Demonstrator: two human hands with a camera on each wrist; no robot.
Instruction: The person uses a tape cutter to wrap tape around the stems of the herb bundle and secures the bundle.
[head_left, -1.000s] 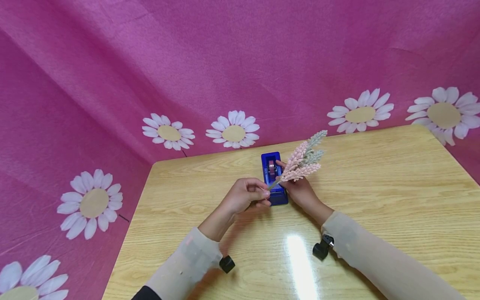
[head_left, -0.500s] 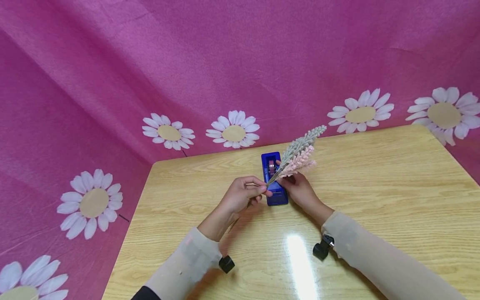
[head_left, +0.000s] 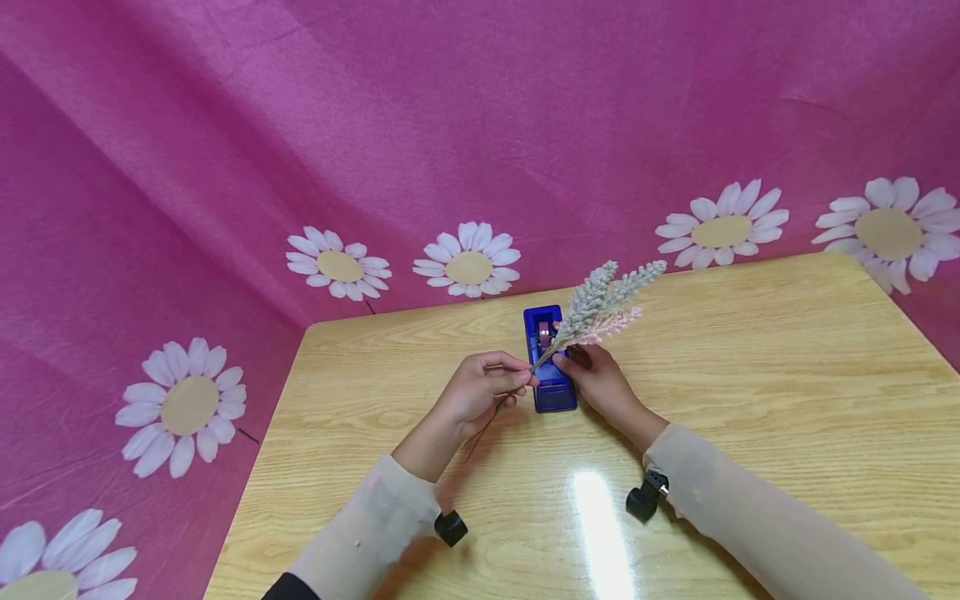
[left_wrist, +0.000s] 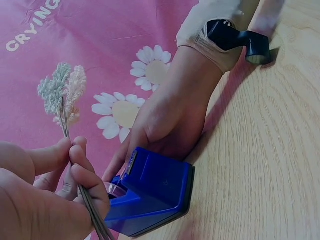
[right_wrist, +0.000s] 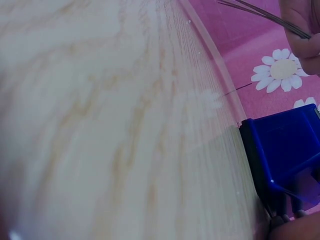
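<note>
My left hand point(head_left: 483, 387) pinches a thin bunch of artificial flower sprigs point(head_left: 592, 304) by the stems, between thumb and fingers. Grey-green heads lie over a pink one, tilted up to the right. In the left wrist view the wiry stems point(left_wrist: 90, 212) run down past the curled fingers. Behind the flowers a blue tape dispenser point(head_left: 555, 398) stands on the table, a tape roll point(head_left: 543, 333) inside it. My right hand point(head_left: 603, 387) holds the dispenser at its right side, thumb at the near edge; the flower heads partly hide its fingers.
The wood-grain table point(head_left: 750, 400) ends at the back against a pink cloth point(head_left: 480, 125) printed with white daisies. Each wrist carries a small black camera point(head_left: 642, 500).
The bunch has turned in my left hand: the grey-green heads now cover the pink, and stem ends show below the hand. My right hand stays at the dispenser.
</note>
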